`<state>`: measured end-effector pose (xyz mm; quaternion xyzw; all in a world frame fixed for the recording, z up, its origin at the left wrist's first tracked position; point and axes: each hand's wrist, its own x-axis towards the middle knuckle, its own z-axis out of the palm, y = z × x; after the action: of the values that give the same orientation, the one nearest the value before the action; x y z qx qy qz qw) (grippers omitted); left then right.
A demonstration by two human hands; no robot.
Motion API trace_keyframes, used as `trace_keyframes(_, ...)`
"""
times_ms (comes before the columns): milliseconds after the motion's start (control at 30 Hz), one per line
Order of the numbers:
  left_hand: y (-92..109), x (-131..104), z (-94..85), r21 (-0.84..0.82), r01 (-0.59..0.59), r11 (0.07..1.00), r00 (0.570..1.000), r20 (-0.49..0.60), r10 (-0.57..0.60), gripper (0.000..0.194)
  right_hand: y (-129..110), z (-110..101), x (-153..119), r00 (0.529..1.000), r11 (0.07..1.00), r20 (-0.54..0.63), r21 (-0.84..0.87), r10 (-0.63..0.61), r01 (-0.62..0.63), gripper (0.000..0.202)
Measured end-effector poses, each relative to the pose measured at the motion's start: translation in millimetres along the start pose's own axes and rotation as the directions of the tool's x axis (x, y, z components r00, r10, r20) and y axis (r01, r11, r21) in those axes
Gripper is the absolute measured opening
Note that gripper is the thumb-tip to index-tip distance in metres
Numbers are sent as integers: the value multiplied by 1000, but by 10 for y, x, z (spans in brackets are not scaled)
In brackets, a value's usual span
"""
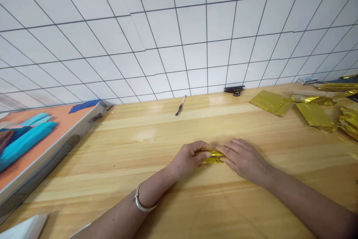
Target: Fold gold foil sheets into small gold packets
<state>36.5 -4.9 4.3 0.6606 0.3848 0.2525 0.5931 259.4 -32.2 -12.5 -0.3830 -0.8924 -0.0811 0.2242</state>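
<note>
Wall (192, 26): white, ruled with black lines, along the far side.
Table (112, 149): pale wood, striped grain.
Tray (67, 121): orange bed, pale rim, at left; holds teal rolls (28, 144) and, at its far end, a blue cloth (84, 106).
Hands, two, near centre of the table. Left hand (192, 157): curled, thumb and fingers closed on the left end of the foil. Right hand (244, 159): fingers close together, slightly bent, thumb and fingertips closed on the right end.
Gold sheets (271, 103): several, far right, one lying apart, the others loosely heaped.
White box (25, 228): near left corner, partly in view.
Foil (214, 160): gold, narrow, folded lengthwise, between the hands; ends covered by fingers.
Bracelet (136, 197): silver-coloured, on the left wrist.
Clip (234, 90): black, far side, beside the wall.
Pen (180, 106): dark-tipped, left of the clip.
</note>
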Motion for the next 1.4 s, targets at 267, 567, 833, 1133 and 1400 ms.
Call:
trace_keyframes(267,-45,-3,-42,329,-158,931,987,45,151,23,35,22,-29,999,999,24,-35,-41,41,24)
trace_keyframes(567,-96,12,-28,861,-343,377,902,189,389,22,50,-21,-25,994,991,48,-93,-96,100,21)
trace_keyframes(833,-82,22,-9,889,-341,305,895,208,394,20,75,-9,0,992,1000,128,-19,15,-13,20)
trace_keyframes(1133,110,-40,-130,829,-432,356,896,347,278,24,132,-134,13,962,973,268,202,54,-111,25)
trace_keyframes(1400,381,-208,-92,885,-385,261,922,354,159,19,-12,-351,69,902,987,405,1,148,-162,14)
